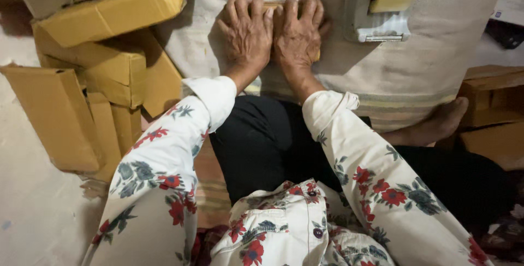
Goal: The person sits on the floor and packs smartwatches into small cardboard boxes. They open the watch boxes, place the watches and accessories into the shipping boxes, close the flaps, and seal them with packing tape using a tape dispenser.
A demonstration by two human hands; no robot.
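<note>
Head view: both hands flat on a small brown cardboard piece [271,6].
Left hand [246,32] and right hand [298,36] pressed side by side, fingers spread, covering it on pale woven cloth [415,75], left of grey tape dispenser [376,9]; uneven pressure could crease it.

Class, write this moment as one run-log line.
left hand: flat on small cardboard piece | right hand: pressing beside it | tape dispenser: right | boxes: left
</note>
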